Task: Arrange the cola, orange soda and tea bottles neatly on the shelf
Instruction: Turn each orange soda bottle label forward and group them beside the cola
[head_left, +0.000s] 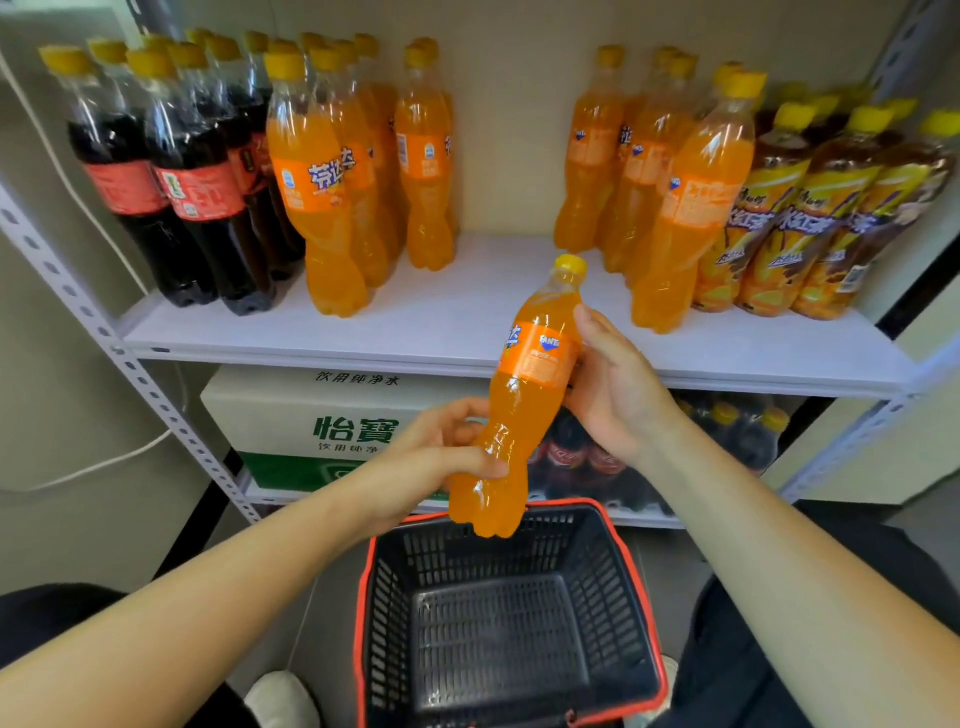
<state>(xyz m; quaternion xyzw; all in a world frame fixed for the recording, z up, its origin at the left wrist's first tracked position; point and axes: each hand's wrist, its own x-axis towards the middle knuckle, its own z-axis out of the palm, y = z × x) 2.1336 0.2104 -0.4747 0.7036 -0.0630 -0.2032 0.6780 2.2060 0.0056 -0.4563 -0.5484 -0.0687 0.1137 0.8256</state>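
Note:
An orange soda bottle (524, 395) with a yellow cap is held tilted in front of the shelf board (467, 317), above the basket. My left hand (436, 452) grips its lower body and my right hand (618, 384) holds its label part. On the shelf stand several cola bottles (197, 192) at the left, then orange soda bottles (332, 182), a gap in the middle, more orange soda bottles (670, 192), and tea bottles (810, 208) at the right.
A black basket with a red rim (498, 613) sits on the floor below my hands, with nothing in it. On the lower shelf are a white and green carton (332, 421) and more cola bottles (582, 452). Perforated metal uprights (130, 364) frame the rack.

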